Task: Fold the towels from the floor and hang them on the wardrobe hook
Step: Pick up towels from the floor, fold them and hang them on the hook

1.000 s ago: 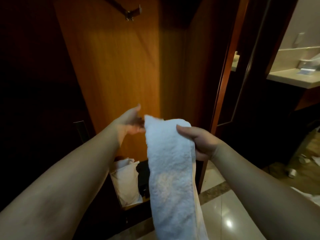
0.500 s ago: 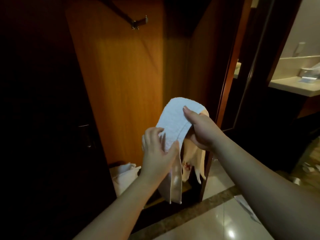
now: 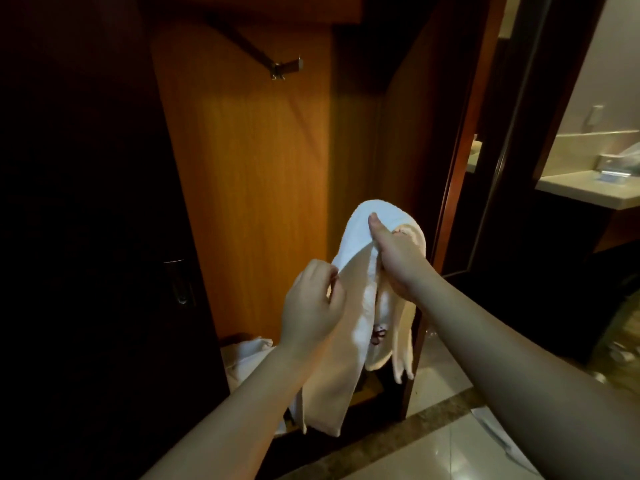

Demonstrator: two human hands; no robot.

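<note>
White towel (image 3: 356, 237) draped over the right hand (image 3: 398, 261), long axis vertical, ends hanging floorward before the open wardrobe (image 3: 259, 202); left hand (image 3: 311, 306) pinches its left edge. Hook (image 3: 285, 68) above, well apart.

No readable txt anywhere. Only mark I see: small dark red emblem or embroidery on the towel (image 3: 349, 306) hanging from my right hand (image 3: 398, 261), low on the inner fold. Too small and blurry to make out letters, can't tell if it's a logo or a monogram. No labels, nos. or signs elsewhere.
</note>
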